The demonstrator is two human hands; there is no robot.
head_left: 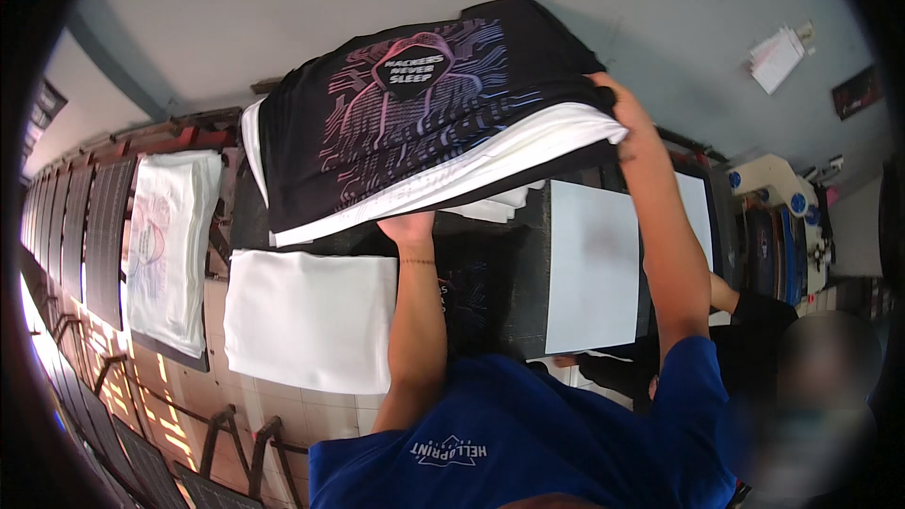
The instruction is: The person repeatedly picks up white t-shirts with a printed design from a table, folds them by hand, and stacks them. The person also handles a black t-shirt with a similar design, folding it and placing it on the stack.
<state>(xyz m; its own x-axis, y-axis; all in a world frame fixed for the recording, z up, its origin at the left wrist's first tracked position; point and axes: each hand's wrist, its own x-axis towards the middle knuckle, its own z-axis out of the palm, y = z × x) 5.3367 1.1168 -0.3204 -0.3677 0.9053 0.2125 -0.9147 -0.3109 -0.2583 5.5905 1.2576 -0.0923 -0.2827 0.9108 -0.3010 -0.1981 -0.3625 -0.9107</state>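
Note:
I hold a stack of folded T-shirts [424, 123] raised above a dark work surface [490, 292]. The top shirt is black with a pink and blue hooded-figure print; white and black shirts lie under it. My left hand [410, 226] presses up under the stack's near edge. My right hand [620, 104] grips the stack's right edge, fingers wrapped around the layers. My blue shirt fills the lower middle of the view.
A folded white cloth [311, 320] lies at the left under the stack, and a white sheet [594, 264] at the right. A white printed shirt [170, 245] lies on a board far left, beside dark racks [94, 236]. Another person's arm in a black sleeve [745, 306] is at the right.

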